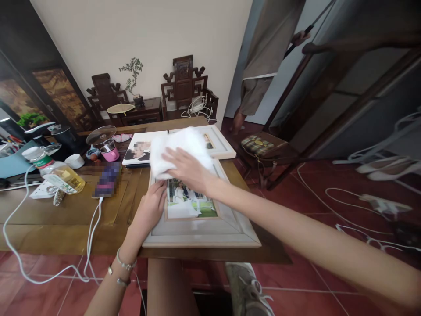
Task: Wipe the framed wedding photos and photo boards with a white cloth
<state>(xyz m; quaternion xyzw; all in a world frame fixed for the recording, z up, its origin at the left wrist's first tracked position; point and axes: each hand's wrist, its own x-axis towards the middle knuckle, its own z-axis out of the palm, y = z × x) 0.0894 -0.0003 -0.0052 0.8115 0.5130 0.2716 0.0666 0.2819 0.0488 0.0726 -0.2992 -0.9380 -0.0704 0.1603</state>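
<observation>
White cloth (179, 138) noted over framed photograph (197, 227) at the tabletop's near edge

The framed photograph is laid flat on the wooden tabletop (66, 237), along the near edge and towards the near right corner. Its upper part is covered by the white cloth, which is bunched. The right hand (189, 166) is placed palm down on the cloth, with the fingers extended and spread. The left hand (151, 206) is set at the frame's left side, fingers at the border; whether the frame is gripped by it cannot be told.

A second picture frame (223, 148) is positioned at the far right corner, partly hidden by the cloth. Beside it, towards the far edge, a portrait panel (140, 147) is observed, its image partly blurred. Further left, a pink mug (110, 152) and a white cup (74, 161) are stood. A blurred phone (107, 179) is joined to a white cable (90, 226) hung over the near edge. A bottle of yellow liquid (71, 175) is found tilted left of the phone.
</observation>
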